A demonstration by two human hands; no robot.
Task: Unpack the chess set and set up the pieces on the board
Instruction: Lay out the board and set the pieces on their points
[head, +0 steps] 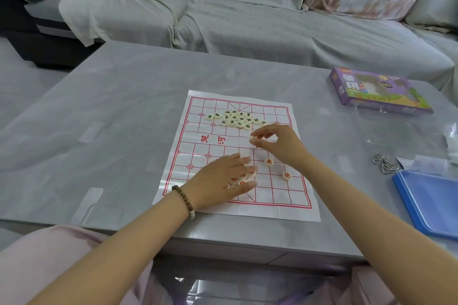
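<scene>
Now, R hand (280, 142) pinches one cream round piece (252, 139) w/ curled fingers (262, 131) over mid white paper board w/ red grid (198, 131) on grey counter (124, 106). L hand (220, 178) flat, straight, on near-side heap of red-marked pieces (241, 177); black-marked pieces (234, 119) bunched far side.

Right hand (280, 144), piece (252, 139) between fingers (263, 132)

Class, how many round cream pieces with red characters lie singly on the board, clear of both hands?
2 red-character pieces: one by the right hand, one nearer the paper board's right edge. Others lie partly hidden under the left hand.
</scene>
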